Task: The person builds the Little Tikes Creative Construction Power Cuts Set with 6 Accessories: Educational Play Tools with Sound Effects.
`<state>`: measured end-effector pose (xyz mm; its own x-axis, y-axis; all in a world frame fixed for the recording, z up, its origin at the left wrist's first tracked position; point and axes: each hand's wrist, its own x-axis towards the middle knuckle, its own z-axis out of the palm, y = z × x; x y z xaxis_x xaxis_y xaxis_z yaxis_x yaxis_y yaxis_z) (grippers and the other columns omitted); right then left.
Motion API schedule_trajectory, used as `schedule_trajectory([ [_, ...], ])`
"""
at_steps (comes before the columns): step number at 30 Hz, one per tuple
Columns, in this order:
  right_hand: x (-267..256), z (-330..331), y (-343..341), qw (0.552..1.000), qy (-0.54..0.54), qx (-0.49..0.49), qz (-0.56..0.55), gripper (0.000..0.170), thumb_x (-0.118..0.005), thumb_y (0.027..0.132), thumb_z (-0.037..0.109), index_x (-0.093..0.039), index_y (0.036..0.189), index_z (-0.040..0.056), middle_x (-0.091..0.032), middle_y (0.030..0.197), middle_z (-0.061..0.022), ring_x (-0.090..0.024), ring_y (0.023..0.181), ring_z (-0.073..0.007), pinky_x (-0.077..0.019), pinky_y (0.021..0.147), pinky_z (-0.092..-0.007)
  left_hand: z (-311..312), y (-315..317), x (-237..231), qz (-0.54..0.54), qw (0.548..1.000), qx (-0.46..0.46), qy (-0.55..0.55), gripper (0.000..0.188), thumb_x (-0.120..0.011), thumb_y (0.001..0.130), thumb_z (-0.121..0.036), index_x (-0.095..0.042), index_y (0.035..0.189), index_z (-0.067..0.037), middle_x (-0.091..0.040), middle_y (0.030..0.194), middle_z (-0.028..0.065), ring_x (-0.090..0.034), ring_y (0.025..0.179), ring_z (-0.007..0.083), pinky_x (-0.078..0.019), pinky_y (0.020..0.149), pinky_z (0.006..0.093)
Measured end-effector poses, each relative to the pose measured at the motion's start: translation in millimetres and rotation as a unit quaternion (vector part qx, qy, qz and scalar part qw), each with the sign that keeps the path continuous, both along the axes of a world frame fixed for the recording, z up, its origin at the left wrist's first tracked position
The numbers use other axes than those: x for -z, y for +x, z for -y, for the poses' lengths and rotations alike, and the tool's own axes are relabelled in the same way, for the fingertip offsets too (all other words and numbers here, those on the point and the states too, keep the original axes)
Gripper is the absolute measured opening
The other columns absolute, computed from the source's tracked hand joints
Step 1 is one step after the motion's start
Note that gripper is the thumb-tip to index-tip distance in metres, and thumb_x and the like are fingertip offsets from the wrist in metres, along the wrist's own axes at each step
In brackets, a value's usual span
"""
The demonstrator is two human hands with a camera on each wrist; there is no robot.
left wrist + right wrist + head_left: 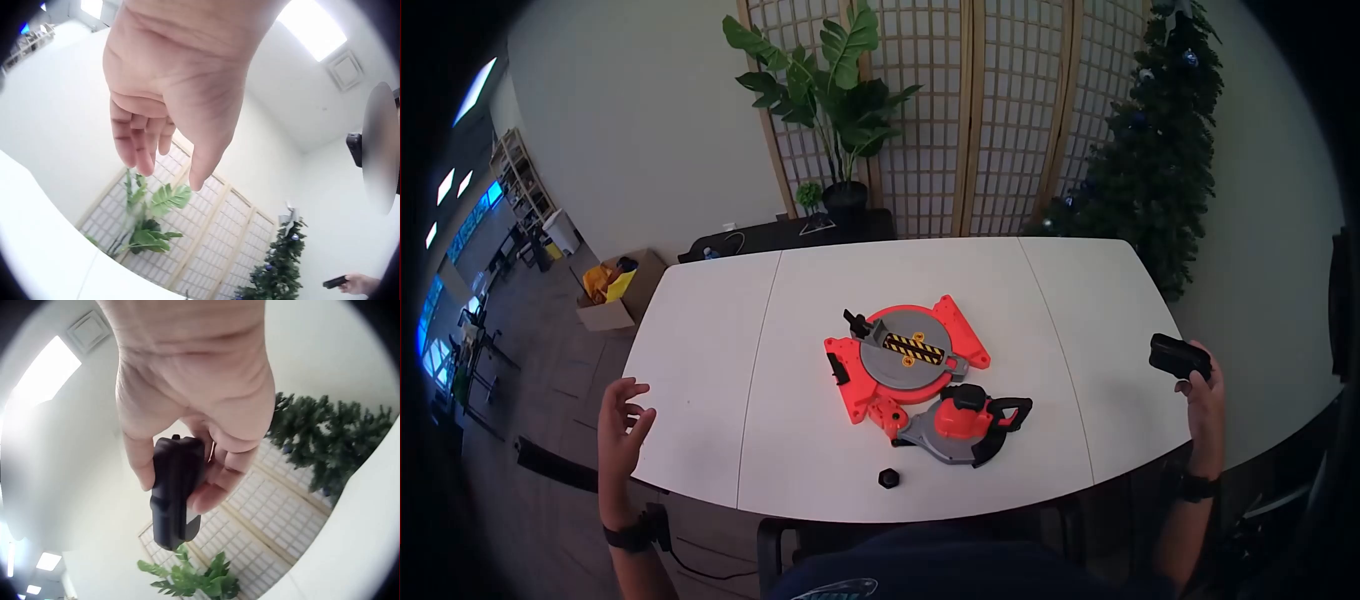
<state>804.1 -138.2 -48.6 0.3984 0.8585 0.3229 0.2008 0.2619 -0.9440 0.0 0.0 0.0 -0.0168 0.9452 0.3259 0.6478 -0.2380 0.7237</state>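
Note:
My right hand point(1204, 392) is raised over the table's right end and grips a black handheld object point(1179, 356). In the right wrist view, thumb and fingers pinch this chunky black piece point(175, 490) from both sides; its exact kind does not show. My left hand point(624, 428) hangs in the air by the table's left edge, fingers loosely bent, nothing between them. Mid-table lies a red and grey toy mitre saw: its round base point(910, 350) carries a striped strip, and its saw head point(963, 424) with black handle reaches toward the front. A black hexagonal knob point(888, 478) lies near the front edge.
The white table point(700, 340) has a curved front edge. Behind it stand a potted plant point(845, 150), a lattice screen point(1015, 110) and a Christmas tree point(1145, 150). An open cardboard box point(632, 290) is on the floor at left. A chair point(772, 550) is at the front.

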Motion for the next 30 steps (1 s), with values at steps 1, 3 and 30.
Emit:
schedule_trajectory([
  [1,7.1,3.6,7.6,0.999,-0.004,0.047,-0.022,0.063,-0.072,0.089,0.03,-0.049,0.143,0.007,-0.059,0.129,-0.0068,-0.059,0.107,-0.0138,-0.0485,0.077,-0.0278,-3.0,-14.9,9.8,0.04,0.999,-0.008,-0.007,0.05,-0.071,0.087,-0.004,-0.048,0.132,-0.003,-0.062,0.123,0.0087,-0.056,0.084,0.0092,-0.0486,0.07,0.0238],
  [3,19.1,16.4,24.5,0.996,-0.008,0.08,-0.05,0.054,-0.061,0.098,0.039,-0.05,0.145,0.0159,-0.057,0.133,-0.0007,-0.054,0.107,-0.01,-0.0422,0.083,-0.0273,-3.6,-33.5,24.4,0.097,0.995,-0.03,-0.019,0.046,-0.068,0.091,-0.006,-0.047,0.132,-0.003,-0.062,0.116,0.0087,-0.054,0.08,0.0073,-0.0463,0.066,0.0203],
  [30,111.6,85.2,146.9,0.944,-0.136,0.272,-0.127,0.037,-0.067,0.096,0.018,-0.052,0.127,0.0041,-0.064,0.113,-0.0086,-0.067,0.095,-0.0185,-0.0576,0.081,-0.0286,-3.8,-82.9,60.2,0.162,0.984,-0.076,-0.013,0.037,-0.068,0.095,-0.013,-0.049,0.125,0.0,-0.062,0.099,0.002,-0.052,0.072,0.0024,-0.0391,0.057,0.0158],
])
